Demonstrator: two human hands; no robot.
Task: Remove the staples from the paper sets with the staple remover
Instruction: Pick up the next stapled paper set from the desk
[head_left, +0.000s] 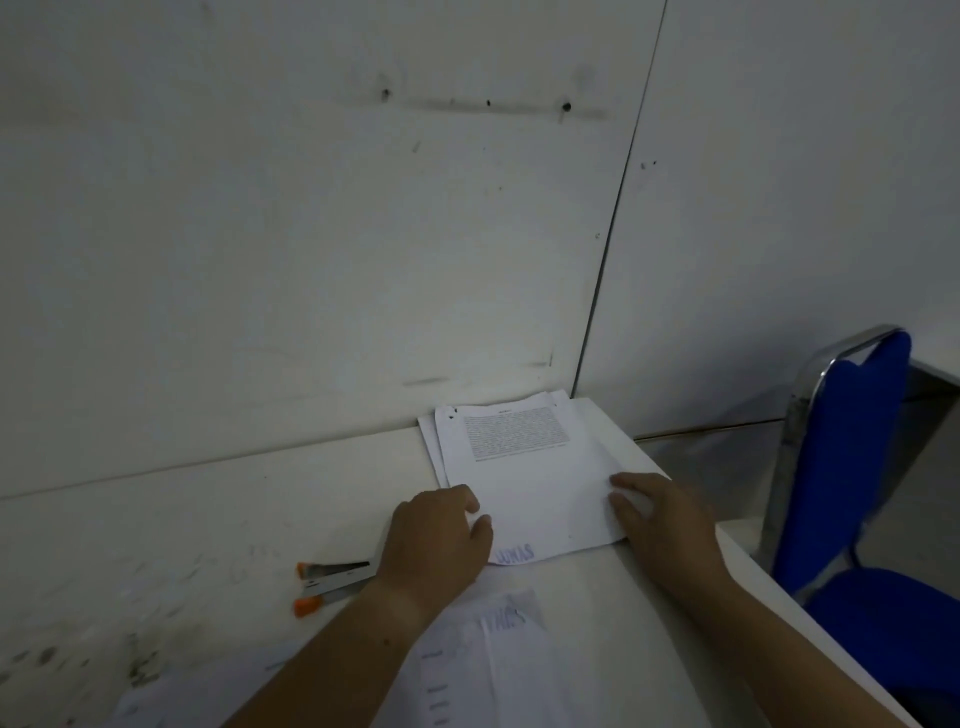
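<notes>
A white table (218, 525) stands against a scuffed white wall (311, 234), in dim light. At about 1 o'clock on the table lies a stack of paper sets (524, 483), the top sheet printed with a block of text at its far end. The left hand (436, 540) lies flat on the stack's near-left corner, fingers spread and gripping nothing. The right hand (660, 514) presses on the stack's right edge; whether its fingers pinch the sheets I cannot tell. The staple remover (332, 577), metal with orange tips, lies at 9 o'clock of the left hand, just beside the wrist, untouched. More papers (498, 670) lie at 6 o'clock under the forearms. A blue chair (852, 499) stands at 3 o'clock, off the table
</notes>
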